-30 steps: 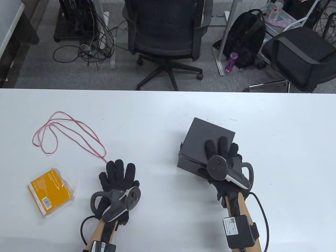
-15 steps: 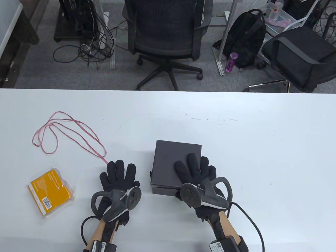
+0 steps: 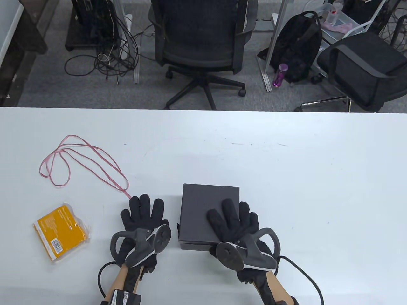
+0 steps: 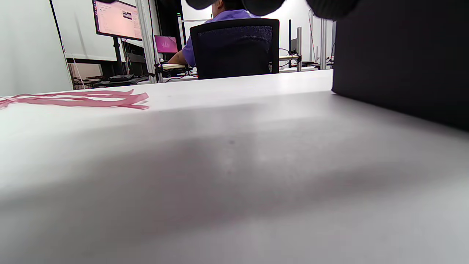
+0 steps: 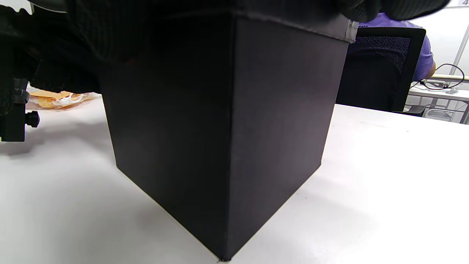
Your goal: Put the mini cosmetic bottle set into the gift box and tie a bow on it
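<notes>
A black gift box (image 3: 203, 206) with its lid on stands near the table's front edge; it also shows in the left wrist view (image 4: 403, 62) and fills the right wrist view (image 5: 220, 128). My right hand (image 3: 233, 219) lies on the lid with fingers straight and spread; its thumb is hidden. My left hand (image 3: 143, 213) rests flat on the table just left of the box, holding nothing. A pink ribbon (image 3: 73, 136) lies looped at the far left (image 4: 84, 99), its near end by my left fingertips. An orange packet in clear wrap (image 3: 60, 232) lies at the front left.
Beyond the table's far edge (image 3: 203, 108) stand two office chairs (image 3: 203, 47), a black backpack (image 3: 297, 47) and tangled cables (image 3: 105, 57). A seated person in a purple shirt (image 4: 227, 16) shows in the wrist views.
My right hand has slid the gift box from the middle right of the table leftward and toward me, turning it square. It now stands next to my left hand, which stayed put.
</notes>
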Demonstrator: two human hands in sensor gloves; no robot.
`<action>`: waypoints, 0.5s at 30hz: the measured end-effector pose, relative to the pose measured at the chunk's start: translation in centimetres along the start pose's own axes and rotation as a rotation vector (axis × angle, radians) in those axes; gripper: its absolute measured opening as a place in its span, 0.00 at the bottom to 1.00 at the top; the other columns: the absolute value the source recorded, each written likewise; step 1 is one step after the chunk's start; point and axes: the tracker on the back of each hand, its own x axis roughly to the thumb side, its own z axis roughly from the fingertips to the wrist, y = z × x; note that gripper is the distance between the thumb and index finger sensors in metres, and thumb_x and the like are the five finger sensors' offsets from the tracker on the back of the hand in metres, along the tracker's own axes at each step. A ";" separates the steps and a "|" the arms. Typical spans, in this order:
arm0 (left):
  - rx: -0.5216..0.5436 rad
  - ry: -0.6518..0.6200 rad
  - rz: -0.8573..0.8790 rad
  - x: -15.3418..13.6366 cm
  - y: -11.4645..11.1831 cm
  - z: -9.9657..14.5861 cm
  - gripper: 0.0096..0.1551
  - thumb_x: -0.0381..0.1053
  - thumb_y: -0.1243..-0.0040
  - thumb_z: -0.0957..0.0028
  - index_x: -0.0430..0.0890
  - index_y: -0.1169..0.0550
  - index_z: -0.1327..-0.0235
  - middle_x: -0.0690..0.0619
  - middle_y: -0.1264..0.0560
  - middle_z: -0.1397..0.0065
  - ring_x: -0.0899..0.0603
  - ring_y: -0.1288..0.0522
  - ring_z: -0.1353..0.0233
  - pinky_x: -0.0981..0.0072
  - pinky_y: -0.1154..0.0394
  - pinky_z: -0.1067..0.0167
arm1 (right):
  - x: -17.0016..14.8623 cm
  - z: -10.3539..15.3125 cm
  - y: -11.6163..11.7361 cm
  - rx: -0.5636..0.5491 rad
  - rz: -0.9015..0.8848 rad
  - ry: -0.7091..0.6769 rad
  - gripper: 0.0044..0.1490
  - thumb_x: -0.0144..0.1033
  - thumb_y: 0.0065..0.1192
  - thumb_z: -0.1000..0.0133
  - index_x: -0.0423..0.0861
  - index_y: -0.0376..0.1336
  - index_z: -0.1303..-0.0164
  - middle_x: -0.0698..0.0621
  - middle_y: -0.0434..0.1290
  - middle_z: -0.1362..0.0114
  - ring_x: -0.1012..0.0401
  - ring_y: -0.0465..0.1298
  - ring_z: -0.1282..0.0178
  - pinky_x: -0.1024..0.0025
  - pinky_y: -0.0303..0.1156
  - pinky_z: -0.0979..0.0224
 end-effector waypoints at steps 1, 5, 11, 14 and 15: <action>0.000 -0.001 0.000 0.0 0.0 0.0 0.42 0.64 0.56 0.38 0.49 0.45 0.13 0.33 0.50 0.13 0.20 0.48 0.17 0.22 0.41 0.27 | 0.0 0.0 0.0 -0.002 -0.002 -0.002 0.64 0.57 0.59 0.42 0.39 0.30 0.13 0.22 0.31 0.16 0.15 0.46 0.26 0.17 0.50 0.30; -0.007 -0.007 -0.003 0.1 -0.1 -0.1 0.42 0.64 0.56 0.38 0.49 0.44 0.13 0.33 0.49 0.13 0.20 0.48 0.17 0.22 0.41 0.27 | 0.0 0.0 0.1 -0.002 -0.014 -0.008 0.64 0.56 0.59 0.41 0.39 0.30 0.13 0.22 0.29 0.16 0.15 0.46 0.26 0.17 0.50 0.30; -0.016 -0.019 0.046 0.1 -0.4 -0.2 0.42 0.64 0.56 0.38 0.49 0.44 0.13 0.33 0.48 0.14 0.21 0.46 0.17 0.23 0.40 0.27 | -0.4 0.1 0.1 -0.028 -0.051 -0.024 0.64 0.57 0.58 0.42 0.39 0.31 0.13 0.22 0.30 0.16 0.15 0.46 0.27 0.17 0.51 0.30; -0.002 -0.035 0.132 0.0 -0.2 -0.2 0.42 0.64 0.55 0.39 0.48 0.43 0.13 0.34 0.46 0.14 0.22 0.44 0.17 0.25 0.37 0.28 | -1.3 0.2 -0.3 0.000 -0.186 -0.041 0.63 0.62 0.53 0.41 0.39 0.31 0.12 0.22 0.28 0.17 0.16 0.42 0.27 0.17 0.49 0.29; 0.005 -0.038 0.189 0.0 -0.1 -0.2 0.41 0.63 0.55 0.38 0.48 0.43 0.14 0.34 0.46 0.14 0.22 0.43 0.17 0.25 0.37 0.28 | -1.8 0.3 -0.4 -0.024 -0.270 -0.048 0.62 0.62 0.51 0.41 0.38 0.32 0.12 0.22 0.28 0.17 0.16 0.42 0.27 0.18 0.49 0.29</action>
